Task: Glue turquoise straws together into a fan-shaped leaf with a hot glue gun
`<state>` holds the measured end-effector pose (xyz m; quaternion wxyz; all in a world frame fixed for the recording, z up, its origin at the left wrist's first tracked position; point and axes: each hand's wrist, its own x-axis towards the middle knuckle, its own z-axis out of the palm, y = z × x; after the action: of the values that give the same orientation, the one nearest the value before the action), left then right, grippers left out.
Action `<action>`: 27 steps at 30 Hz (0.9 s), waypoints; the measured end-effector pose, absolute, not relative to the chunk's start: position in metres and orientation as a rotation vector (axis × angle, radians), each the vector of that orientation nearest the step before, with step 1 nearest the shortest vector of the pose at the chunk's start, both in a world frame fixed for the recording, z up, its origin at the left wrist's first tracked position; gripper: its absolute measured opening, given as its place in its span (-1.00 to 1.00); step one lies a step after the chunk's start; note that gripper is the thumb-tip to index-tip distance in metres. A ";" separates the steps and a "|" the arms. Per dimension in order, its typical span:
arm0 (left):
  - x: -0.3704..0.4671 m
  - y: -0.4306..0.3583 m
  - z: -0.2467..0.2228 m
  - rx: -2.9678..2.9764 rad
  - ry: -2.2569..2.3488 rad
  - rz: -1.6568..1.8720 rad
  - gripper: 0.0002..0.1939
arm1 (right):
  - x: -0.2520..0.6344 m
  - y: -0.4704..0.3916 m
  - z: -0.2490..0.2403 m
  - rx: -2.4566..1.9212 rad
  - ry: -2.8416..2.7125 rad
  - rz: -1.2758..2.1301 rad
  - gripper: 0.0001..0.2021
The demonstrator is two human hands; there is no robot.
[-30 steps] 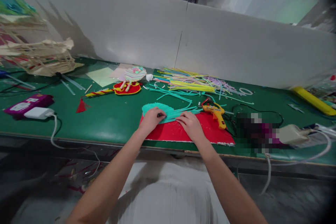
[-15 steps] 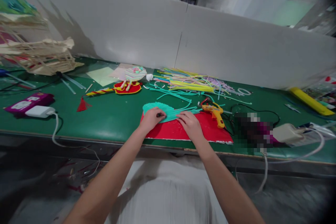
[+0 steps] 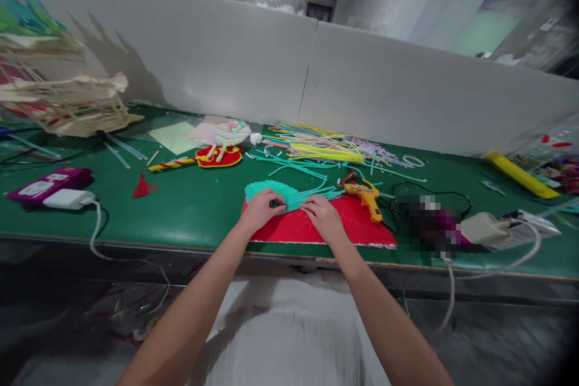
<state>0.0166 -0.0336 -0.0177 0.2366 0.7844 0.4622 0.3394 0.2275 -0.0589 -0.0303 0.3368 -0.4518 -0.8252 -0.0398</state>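
Note:
On the red board [image 3: 289, 231] lies a turquoise fan-like piece made of rows of pipe cleaners [image 3: 266, 187], with loose ends spreading to the right. My left hand [image 3: 261, 210] rests on its near edge, fingers curled round a small dark object that is mostly hidden. With thumb and fingertips together, my right hand [image 3: 322, 217] pinches a turquoise pipe cleaner along the piece's lower edge. Just right of that hand, a yellow glue gun [image 3: 367, 196] lies on the board's far corner.
Behind are several loose turquoise pipe cleaners [image 3: 296, 163] and a yellow and lilac bundle [image 3: 325, 152]. A red and yellow tasselled ornament [image 3: 217, 157] lies left of them. Purple power strips with white cables flank the green table [image 3: 181, 211], and a wooden stick model [image 3: 67, 102] stands far left.
My right hand has moved slightly left and down along the turquoise edge. The left hand stays on the piece. The whole view has shifted a little.

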 end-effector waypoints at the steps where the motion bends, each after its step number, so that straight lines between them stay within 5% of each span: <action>1: 0.016 -0.034 -0.018 2.153 1.262 0.933 -0.93 | 0.227 -0.059 -0.030 -1.189 -2.153 -0.102 -0.80; 15: 0.016 -0.033 -0.021 2.175 1.220 0.970 -0.91 | 0.207 -0.093 -0.021 -1.395 -2.330 -0.017 -0.48; 27: 0.016 -0.035 -0.020 2.214 1.205 0.948 -0.90 | 0.205 -0.095 -0.020 -1.509 -2.373 0.075 -0.47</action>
<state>0.0160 -0.0347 -0.0196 0.2222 0.8015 0.4363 0.3433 0.2048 -0.0946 -0.0200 0.1636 -0.5292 -0.8322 0.0264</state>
